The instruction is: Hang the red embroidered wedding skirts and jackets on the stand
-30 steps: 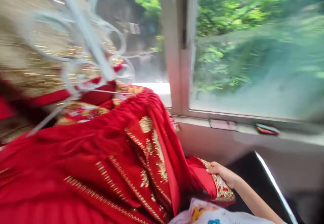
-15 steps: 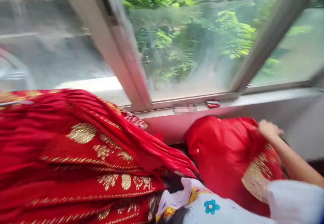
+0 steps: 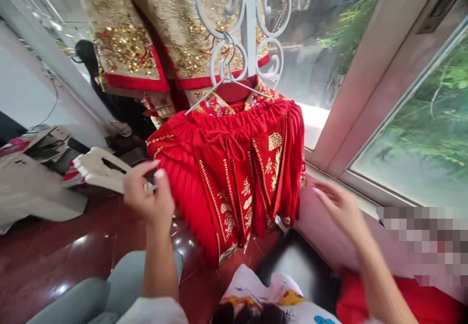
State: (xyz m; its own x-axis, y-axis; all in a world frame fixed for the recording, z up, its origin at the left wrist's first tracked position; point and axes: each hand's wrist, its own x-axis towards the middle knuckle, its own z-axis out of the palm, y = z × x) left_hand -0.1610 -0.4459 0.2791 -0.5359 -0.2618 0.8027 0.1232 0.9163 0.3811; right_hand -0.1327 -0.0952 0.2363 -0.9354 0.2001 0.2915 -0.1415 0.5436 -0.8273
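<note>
A red pleated skirt [image 3: 234, 172] with gold embroidery hangs from a wire hanger [image 3: 226, 82] on a white scrolled metal stand [image 3: 248, 26]. Behind it hangs a gold and red embroidered jacket [image 3: 146, 36]. My left hand [image 3: 148, 194] is raised just left of the skirt's pleated edge, fingers loosely curled, holding nothing I can see. My right hand [image 3: 338, 207] is open just right of the skirt, fingers stretched toward it without touching. More red cloth [image 3: 420, 302] lies at the lower right under my right arm.
A window [image 3: 420, 133] with a pale frame and sill runs along the right. Dark glossy wooden floor [image 3: 54, 260] spreads at the lower left. White bags [image 3: 95, 168] and papers lie on the left. A patterned white garment [image 3: 263, 290] is at the bottom.
The view swung from the window back to the hanging skirt. My right hand let go of the red cloth and now hovers open near the skirt; my left hand came into view.
</note>
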